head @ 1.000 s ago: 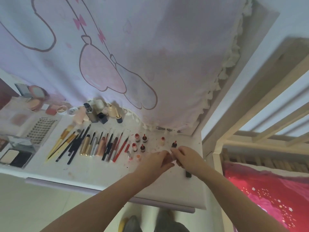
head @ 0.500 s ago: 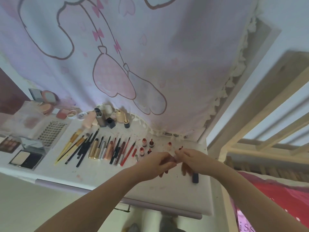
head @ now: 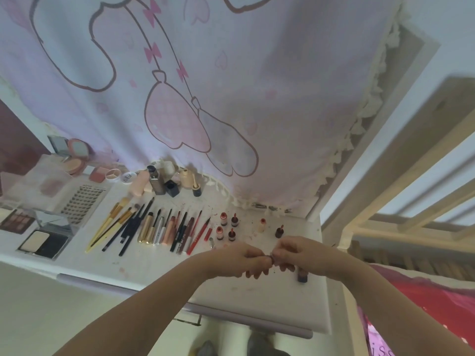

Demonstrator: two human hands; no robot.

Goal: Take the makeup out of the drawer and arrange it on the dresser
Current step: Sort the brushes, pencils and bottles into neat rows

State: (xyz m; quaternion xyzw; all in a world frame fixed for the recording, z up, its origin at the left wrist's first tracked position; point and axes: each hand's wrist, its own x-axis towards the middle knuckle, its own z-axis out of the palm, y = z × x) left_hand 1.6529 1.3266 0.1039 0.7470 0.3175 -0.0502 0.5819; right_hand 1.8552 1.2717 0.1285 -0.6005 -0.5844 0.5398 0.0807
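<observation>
While both hands meet over the table (head: 159, 268), left hand (head: 240, 262) and right hand (head: 299, 254) each pinch one small makeup item (head: 270, 258) between them, too tiny to identify. I'd stand it upright beside the little lipstick bottles (head: 227, 227), keeping rows tidy.

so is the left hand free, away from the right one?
No: the left hand meets the right hand above the dresser, both pinching one small item between their fingertips.
</observation>
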